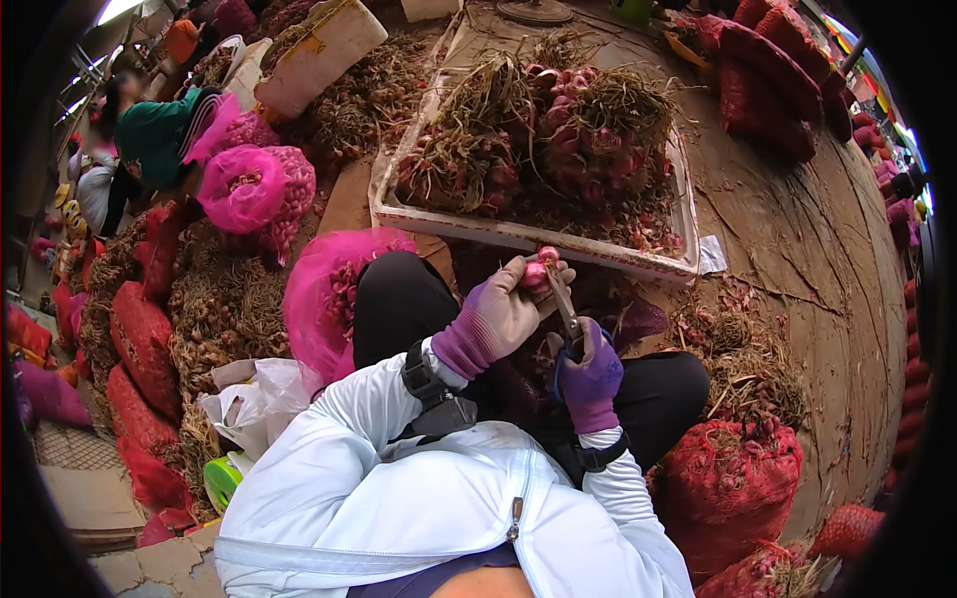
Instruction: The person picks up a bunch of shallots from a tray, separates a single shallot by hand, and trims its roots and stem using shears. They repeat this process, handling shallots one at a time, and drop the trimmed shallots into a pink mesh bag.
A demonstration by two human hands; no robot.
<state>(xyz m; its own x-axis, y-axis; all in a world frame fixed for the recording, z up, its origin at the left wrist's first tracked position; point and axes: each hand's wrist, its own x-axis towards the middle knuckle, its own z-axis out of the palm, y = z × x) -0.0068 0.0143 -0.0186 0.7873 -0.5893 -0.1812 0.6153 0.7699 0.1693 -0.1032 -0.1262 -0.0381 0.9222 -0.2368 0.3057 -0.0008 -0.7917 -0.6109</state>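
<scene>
Between the fingers of my left hand, in a pale glove with a purple cuff, is a small cluster of pink-red shallots. My right hand, gloved in purple, is closed round the handles of a pair of scissors. The blades point up and away from me and meet the shallots at their right side. Just beyond my hands stands a shallow white foam tray with a dirty rim. Bundles of shallots with dry, straw-like tops are heaped in it.
An open pink mesh bag of shallots sits by my left knee, with a white plastic bag nearer. Dry stalks and a full red mesh sack lie to the right. Another person in a green top sits at far left.
</scene>
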